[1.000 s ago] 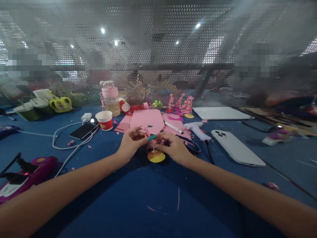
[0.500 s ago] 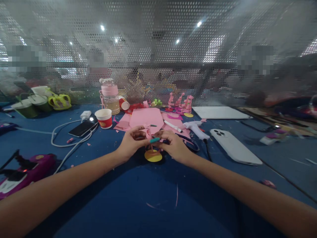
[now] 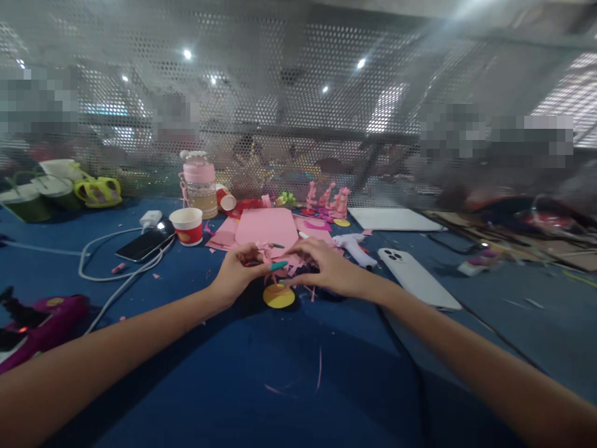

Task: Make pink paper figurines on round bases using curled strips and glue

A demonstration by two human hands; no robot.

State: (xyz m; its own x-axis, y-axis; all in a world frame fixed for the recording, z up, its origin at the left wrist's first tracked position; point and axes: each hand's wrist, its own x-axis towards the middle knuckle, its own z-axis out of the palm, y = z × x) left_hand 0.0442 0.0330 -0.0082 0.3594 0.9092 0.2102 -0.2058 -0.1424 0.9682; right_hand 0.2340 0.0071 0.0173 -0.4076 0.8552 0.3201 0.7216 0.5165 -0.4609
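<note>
My left hand pinches a curled pink paper strip between thumb and forefinger. A slim teal piece juts from its thumb tip and a darker one from its forefinger; I cannot tell what these are. Just below the fingers lies a yellow disc, with pink paper rising from it toward the hand. My right hand is open to the right of the strip, thumb and fingers apart. Loose pink paper scraps show between the hands.
Behind the hands are pink sheets, a paper cup, a bottle and pink spiral paper figures. A glue gun and white phone lie right. A black phone, cables and purple power strip lie left.
My right hand has drawn back from the paper strip and its fingers have spread. My left hand still pinches the strip. The whole view has shifted slightly.
</note>
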